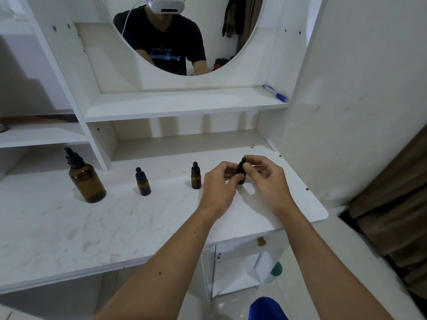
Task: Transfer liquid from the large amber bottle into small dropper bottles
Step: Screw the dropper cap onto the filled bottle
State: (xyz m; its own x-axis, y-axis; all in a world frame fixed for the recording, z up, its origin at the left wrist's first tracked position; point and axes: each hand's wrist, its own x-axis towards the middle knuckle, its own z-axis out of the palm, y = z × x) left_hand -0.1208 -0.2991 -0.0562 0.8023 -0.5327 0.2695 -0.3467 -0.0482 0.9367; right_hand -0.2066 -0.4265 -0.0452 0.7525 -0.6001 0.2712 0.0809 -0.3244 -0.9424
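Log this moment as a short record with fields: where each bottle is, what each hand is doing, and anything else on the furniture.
large amber bottle: upright at table's left, dropper cap on
small dropper bottle, left: upright, capped, untouched
small dropper bottle, middle: upright, capped, untouched
small dropper bottle, right: standing on the white table, between both hands
left hand: holds its body
right hand: pinches its dropper cap
blue marker: lying on the shelf's right end

A blue-capped marker lies on the white shelf well above the fingers. Higher still hangs a round mirror. Below and right of them, a drawer knob.
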